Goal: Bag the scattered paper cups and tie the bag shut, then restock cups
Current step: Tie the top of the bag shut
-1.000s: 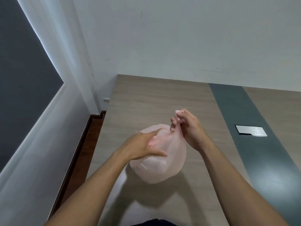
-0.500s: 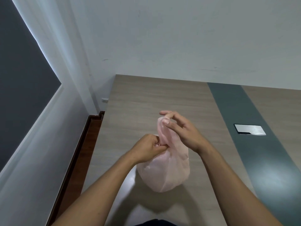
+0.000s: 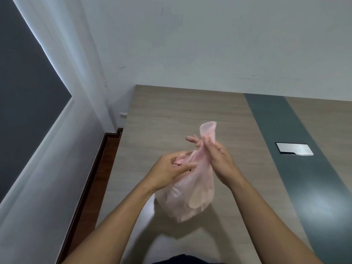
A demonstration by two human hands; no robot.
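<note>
A translucent pink plastic bag bulges with pale rounded shapes inside, held just above the wooden table. Its neck is gathered and twisted upward. My right hand pinches one handle loop, which sticks up above the fingers. My left hand grips the other handle at the neck's left side. No loose paper cups are in sight on the table.
The table has a dark grey strip with a silver cable hatch at the right. A white wall lies behind it, a dark window at the left, and wooden floor beside the table's left edge.
The bag's neck has been gathered and twisted. My right hand pulled one handle loop upward while my left hand shifted from the bag's side to the other handle.
</note>
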